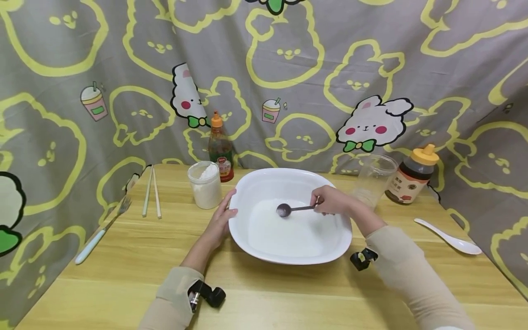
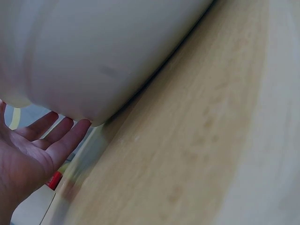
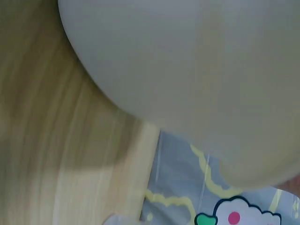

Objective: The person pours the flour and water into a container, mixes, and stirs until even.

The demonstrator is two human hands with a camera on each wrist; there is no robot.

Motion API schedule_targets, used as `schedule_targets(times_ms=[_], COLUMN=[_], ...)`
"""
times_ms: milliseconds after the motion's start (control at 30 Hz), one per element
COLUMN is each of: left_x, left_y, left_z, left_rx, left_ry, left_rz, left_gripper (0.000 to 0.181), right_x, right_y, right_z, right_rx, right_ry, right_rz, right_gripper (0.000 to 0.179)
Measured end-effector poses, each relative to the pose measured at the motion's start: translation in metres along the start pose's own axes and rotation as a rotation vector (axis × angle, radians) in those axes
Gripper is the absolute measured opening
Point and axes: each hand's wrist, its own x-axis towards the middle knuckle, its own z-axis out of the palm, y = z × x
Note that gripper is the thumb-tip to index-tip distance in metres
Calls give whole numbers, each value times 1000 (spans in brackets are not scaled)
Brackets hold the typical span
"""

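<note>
3 fingers [image 2: 68, 143] apparently touch the pale basin [image 2: 112, 56].

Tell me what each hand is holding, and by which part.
The right hand holds a dark spoon by its handle. The left hand holds the white basin by its rim, fingertips against the outer wall.

We count one white oval basin [image 1: 264, 188], one small dark spoon [image 1: 283, 210], one glossy white spoon [image 1: 464, 245], one pale-handled metal fork [image 1: 92, 245], two slender pale chopsticks [image 1: 156, 195], two nozzle-capped sauce bottles [image 1: 220, 149], two clear cylindrical containers [image 1: 206, 190], one wooden counter [image 1: 288, 293].
</note>
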Motion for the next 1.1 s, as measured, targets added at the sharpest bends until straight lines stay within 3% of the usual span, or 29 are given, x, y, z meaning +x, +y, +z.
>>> schedule_targets(times_ms=[233, 467, 667, 767, 867, 1100], left_x=[1, 0, 0, 0, 0, 0], left_y=[0, -1, -3, -4, -4, -2], left_z=[0, -1, 1, 1, 1, 0], left_rx=[9, 9, 2, -17, -22, 10], left_ry=[9, 18, 10, 6, 1, 2], left_rz=[18, 6, 2, -3, 7, 9], left_gripper=[56, 55, 55, 54, 54, 54], right_x=[-19, -30, -10, 0, 1, -24], right_y=[-2, 7, 9, 10, 8, 0], right_z=[-7, -18, -1, 10, 18, 10], right_rx=[-59, -171, -4, 83, 103, 20], right_ry=[-70, 56, 90, 60, -5, -141], right_rz=[-54, 16, 37, 9, -36, -138], right_gripper=[7, 10, 7, 7, 7, 9])
